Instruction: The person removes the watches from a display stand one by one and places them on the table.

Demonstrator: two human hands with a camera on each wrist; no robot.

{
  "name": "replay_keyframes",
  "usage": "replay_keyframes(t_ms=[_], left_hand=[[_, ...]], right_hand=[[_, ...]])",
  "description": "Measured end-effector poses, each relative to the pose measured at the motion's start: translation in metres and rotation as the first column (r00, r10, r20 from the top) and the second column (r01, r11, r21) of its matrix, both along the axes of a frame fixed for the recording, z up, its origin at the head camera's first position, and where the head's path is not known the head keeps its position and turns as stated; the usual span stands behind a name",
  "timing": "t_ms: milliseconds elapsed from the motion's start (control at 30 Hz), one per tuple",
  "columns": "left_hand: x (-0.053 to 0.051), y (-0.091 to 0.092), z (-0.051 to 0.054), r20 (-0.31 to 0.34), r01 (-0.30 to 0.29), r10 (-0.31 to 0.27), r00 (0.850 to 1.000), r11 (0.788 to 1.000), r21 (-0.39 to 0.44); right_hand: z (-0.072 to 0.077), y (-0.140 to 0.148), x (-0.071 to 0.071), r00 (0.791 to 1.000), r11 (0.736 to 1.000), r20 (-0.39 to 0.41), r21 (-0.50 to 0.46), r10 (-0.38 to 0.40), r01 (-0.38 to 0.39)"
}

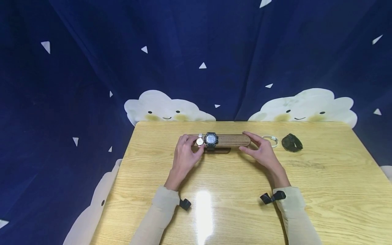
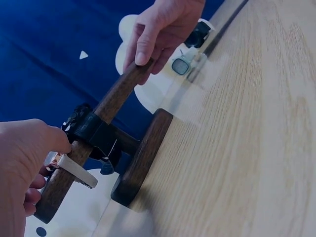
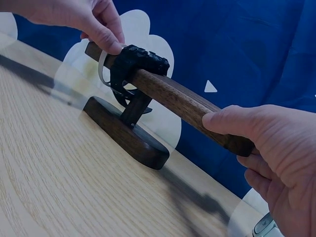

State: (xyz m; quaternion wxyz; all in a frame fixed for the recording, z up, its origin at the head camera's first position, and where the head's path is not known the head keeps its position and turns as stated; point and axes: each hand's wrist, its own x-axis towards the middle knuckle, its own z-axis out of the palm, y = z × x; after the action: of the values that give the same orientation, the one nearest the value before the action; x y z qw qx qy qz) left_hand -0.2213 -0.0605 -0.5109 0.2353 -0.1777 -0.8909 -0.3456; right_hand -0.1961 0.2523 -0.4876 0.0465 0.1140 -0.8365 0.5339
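A dark wooden bar (image 1: 234, 140) stands raised on a post above a wooden base (image 2: 148, 158). Around the bar sit a white-strapped watch (image 1: 199, 141) and, just right of it, a black watch (image 1: 211, 139). My left hand (image 1: 185, 154) grips the bar's left part at the white-strapped watch, its thumb close to the black watch; its fingertips are partly hidden behind the bar. At the other end, my right hand (image 1: 264, 153) holds the bar between the thumb in front and the fingers behind, as the right wrist view shows.
Right of the stand, a white watch (image 1: 271, 139) and a dark watch (image 1: 292, 143) lie on the wooden table (image 1: 239, 204). Behind the table's far edge hangs a dark blue curtain (image 1: 190, 81) with clouds and white triangles. Black straps are on both sleeves.
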Motion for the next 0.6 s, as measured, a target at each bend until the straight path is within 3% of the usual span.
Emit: replay_keyframes(t_ms=[267, 600], left_hand=[[0.001, -0.002, 0.002, 0.014, -0.003, 0.003, 1.000, 1.000, 0.004], [0.001, -0.004, 0.004, 0.021, -0.007, 0.007, 1.000, 1.000, 0.004]], right_hand=[[0.000, 0.000, -0.001, 1.000, 1.000, 0.004, -0.012, 0.001, -0.001], [-0.036, 0.012, -0.016, 1.000, 1.000, 0.012, -0.004, -0.014, 0.014]])
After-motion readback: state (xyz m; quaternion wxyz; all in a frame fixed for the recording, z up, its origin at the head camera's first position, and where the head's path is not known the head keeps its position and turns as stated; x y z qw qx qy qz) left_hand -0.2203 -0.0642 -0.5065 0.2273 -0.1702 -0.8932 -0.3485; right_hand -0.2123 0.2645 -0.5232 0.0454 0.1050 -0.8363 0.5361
